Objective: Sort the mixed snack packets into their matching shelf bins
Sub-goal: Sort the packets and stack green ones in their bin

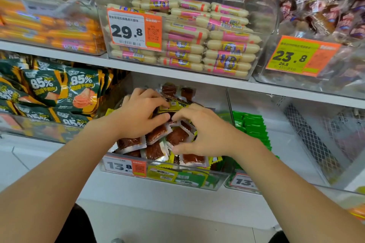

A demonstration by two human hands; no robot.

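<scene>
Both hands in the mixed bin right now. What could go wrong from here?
1. The right hand curls round several brown packets at once; a loose grip may drop some or carry off a wrong kind.
2. Some green packets lie low against the clear bin's front wall, under the pile, easy to miss.
3. The left hand covers what it touches, so a mis-pick is possible.

both hands are seen inside a clear bin (221,180) of brown packets (155,151) on the lower shelf. the right hand (199,134) is curled, with thumb and fingers set round several packets. the left hand (141,113) is bent over the pile just beside it, its grip not discernible. green packets (253,126) are stacked in the next bin to the right, dark green pouches (83,89) are heaped to the left, and white sausages (233,47) are piled above.
</scene>
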